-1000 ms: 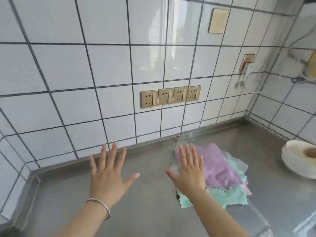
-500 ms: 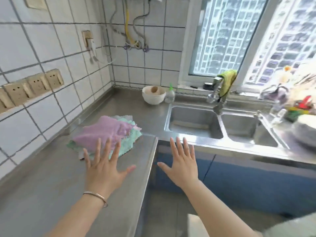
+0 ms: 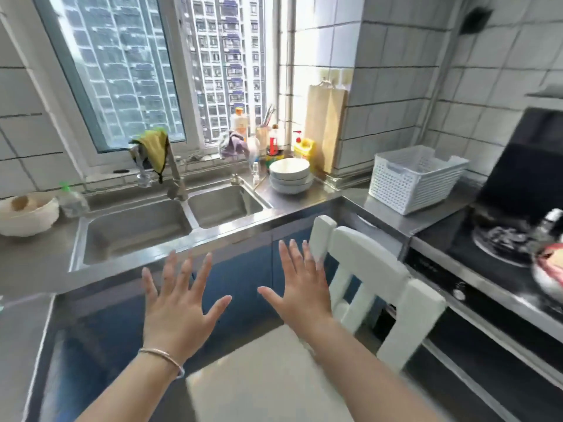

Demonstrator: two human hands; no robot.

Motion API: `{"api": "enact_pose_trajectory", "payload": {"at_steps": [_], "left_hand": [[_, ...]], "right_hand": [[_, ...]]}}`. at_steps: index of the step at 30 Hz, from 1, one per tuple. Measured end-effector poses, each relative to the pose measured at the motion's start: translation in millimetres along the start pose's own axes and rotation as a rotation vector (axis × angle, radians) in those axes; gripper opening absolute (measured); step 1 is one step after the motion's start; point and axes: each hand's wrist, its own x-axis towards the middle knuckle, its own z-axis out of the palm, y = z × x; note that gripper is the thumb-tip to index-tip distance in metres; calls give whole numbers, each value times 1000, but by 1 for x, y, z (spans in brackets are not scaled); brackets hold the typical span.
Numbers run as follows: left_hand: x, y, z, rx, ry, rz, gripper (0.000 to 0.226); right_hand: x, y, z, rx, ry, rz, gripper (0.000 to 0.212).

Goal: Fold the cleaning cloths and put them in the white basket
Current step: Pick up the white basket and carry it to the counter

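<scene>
White basket [image 3: 414, 178] far right on counter; left hand [image 3: 176, 312] and right hand [image 3: 301, 296] outstretched, fingers spread, empty.

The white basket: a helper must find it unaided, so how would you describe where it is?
Start at the double sink under the window and follow the steel counter right, past the stacked white bowls. The white basket sits before the black stove: rectangular, perforated plastic.

Both hands are hovering palm-down with fingers spread, holding nothing: left hand [image 3: 179, 303], right hand [image 3: 300, 287]. A white chair [image 3: 362, 287] is standing just beneath the right hand. The white basket [image 3: 417, 178] is sitting on the steel counter [image 3: 384, 210], beside the stove [image 3: 499, 248]. A double sink [image 3: 158, 226] is lying ahead.
</scene>
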Motion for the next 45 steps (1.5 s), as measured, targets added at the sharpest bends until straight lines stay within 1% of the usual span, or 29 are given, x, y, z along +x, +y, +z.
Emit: {"api": "enact_pose_trajectory", "payload": {"at_steps": [5, 7, 10, 12, 17, 19, 21, 23, 26, 31, 33, 35, 37, 39, 42, 45], "left_hand": [[2, 163, -5, -49, -24, 208, 77], [6, 215, -13, -68, -9, 252, 75], [19, 277, -23, -105, 41, 305, 80], [41, 317, -27, -134, 76, 298, 81], [100, 395, -27, -132, 75, 312, 75], [127, 428, -21, -153, 75, 324, 74], [159, 461, -13, -185, 83, 326, 82], [200, 493, -8, -190, 45, 331, 86], [267, 528, -2, -195, -16, 318, 75], [353, 570, 4, -264, -83, 308, 75], [385, 588, 12, -270, -99, 304, 74], [419, 604, 22, -300, -105, 263, 72], [449, 617, 30, -341, -137, 221, 70], [478, 635, 44, -360, -180, 174, 65], [526, 664, 66, -432, -157, 90, 49], [572, 690, 104, -567, -226, -76, 45]], "right_hand": [[-48, 138, -56, -50, 3, 161, 89], [-61, 185, -79, -79, 14, 206, 91], [-74, 251, -106, -121, 21, 275, 87], [-75, 295, -122, -130, 55, 322, 86], [-42, 375, -135, -155, 69, 355, 83], [-17, 406, -135, -145, 71, 360, 82], [15, 439, -133, -135, 77, 371, 79], [58, 472, -132, -136, 66, 399, 76], [121, 511, -136, -148, 40, 427, 70], [209, 568, -148, -197, 43, 363, 61], [247, 591, -150, -181, 54, 339, 52], [284, 619, -146, -175, 77, 303, 40], [314, 648, -141, -163, 81, 292, 33], [349, 684, -131, -137, 62, 300, 31], [407, 738, -116, -162, 54, 295, 32], [460, 787, -97, -163, 5, 308, 33]]}}
